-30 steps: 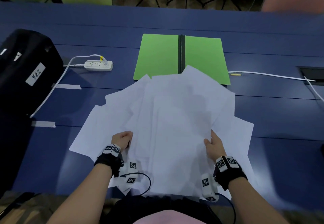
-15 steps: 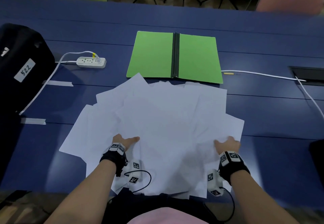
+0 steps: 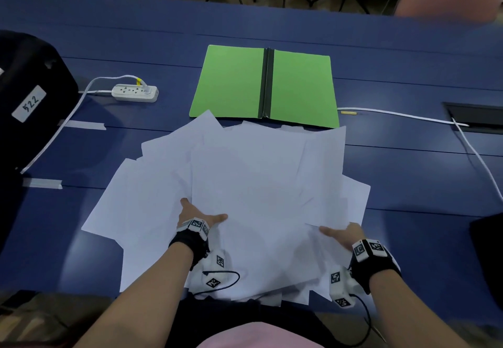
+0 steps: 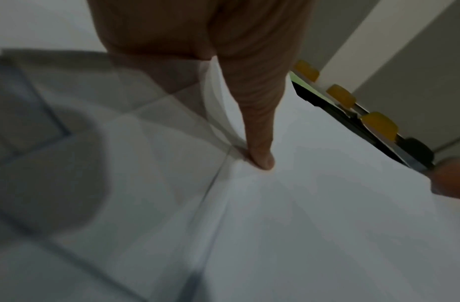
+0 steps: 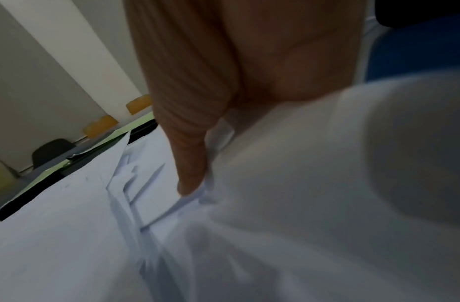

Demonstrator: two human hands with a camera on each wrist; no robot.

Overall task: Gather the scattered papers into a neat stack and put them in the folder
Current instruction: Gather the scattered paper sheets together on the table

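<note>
Several white papers [image 3: 258, 184] lie fanned out on the blue table [image 3: 408, 179] in front of me. Beyond them the green folder [image 3: 231, 83] lies open and flat, one sheet's corner just over its near edge. My left hand [image 3: 200, 215] holds the pile's near left side, thumb [image 4: 259, 155] pressed on the top sheet, fingers tucked beneath upper sheets. My right hand [image 3: 341, 234] holds the near right side the same way: its thumb [image 5: 190, 173] lies on top and the papers [image 5: 301, 183] bulge over the hidden fingers.
A black bag [image 3: 27, 97] labelled 522 stands at the left. A white power strip [image 3: 135, 93] with its cord lies near it. A white cable [image 3: 402, 115] runs to a table hatch [image 3: 476, 116]. A dark object [image 3: 490, 252] sits at the right edge. Chairs line the far side.
The papers have slid back toward me, off the folder's lower part. Both thumbs have come to lie on top of the sheets. The right hand has shifted outward and nearer to me.
</note>
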